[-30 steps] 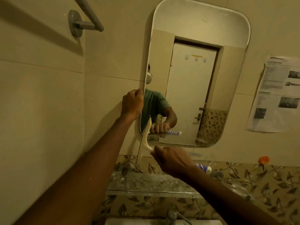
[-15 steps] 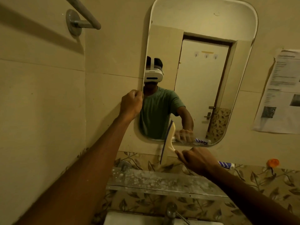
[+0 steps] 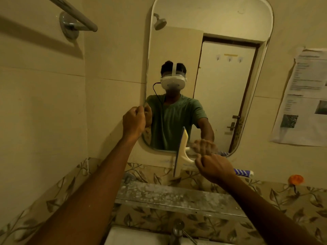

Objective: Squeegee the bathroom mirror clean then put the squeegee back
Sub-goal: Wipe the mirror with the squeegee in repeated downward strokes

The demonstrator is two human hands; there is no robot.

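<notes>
The squeegee [image 3: 181,152] is gripped in the curled right hand [image 3: 215,167], upright across the bottom edge of the mirror [image 3: 221,32], whose rim is clutched by the left hand [image 3: 134,119]; wiping is judged underway, even pressure being needed next

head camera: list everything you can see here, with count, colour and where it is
mirror: one, rounded corners, centre wall
squeegee: one, cream with blue blade, upright at mirror's lower edge
towel bar: one, metal, upper left wall
shelf: one, spotted glass, below mirror
striped tube: one, blue and white, behind right hand
orange item: one, right wall, unclear what
paper: at least one sheet, white, right wall
tap: one, metal, bottom centre
basin: one, white, bottom edge
left hand: grips mirror's left edge
right hand: grips squeegee handle
</notes>
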